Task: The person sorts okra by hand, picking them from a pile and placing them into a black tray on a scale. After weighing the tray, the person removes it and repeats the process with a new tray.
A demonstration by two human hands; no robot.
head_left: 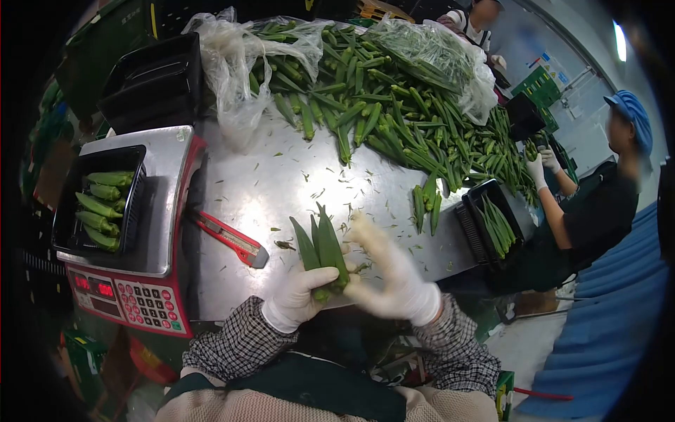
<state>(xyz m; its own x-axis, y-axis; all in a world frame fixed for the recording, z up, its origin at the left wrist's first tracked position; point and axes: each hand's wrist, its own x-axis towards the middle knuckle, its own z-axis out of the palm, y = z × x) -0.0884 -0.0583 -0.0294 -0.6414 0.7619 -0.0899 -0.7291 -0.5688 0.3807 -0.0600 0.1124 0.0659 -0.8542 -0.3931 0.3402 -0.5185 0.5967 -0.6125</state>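
Observation:
Several green okra pods stand upright, tips up, in my gloved left hand, whose fingers wrap round their lower ends. Just to their right is my gloved right hand, blurred by motion, with its fingers apart and nothing seen in them. A red box cutter lies on the metal table left of my hands. Farther left, a black tray with several okra pods sits on a red and silver scale with a lit display.
A large okra heap and plastic bags cover the table's far side. Stacked black trays holding okra stand right. Empty black trays are behind the scale. A co-worker handles okra at the right; another person stands at the back.

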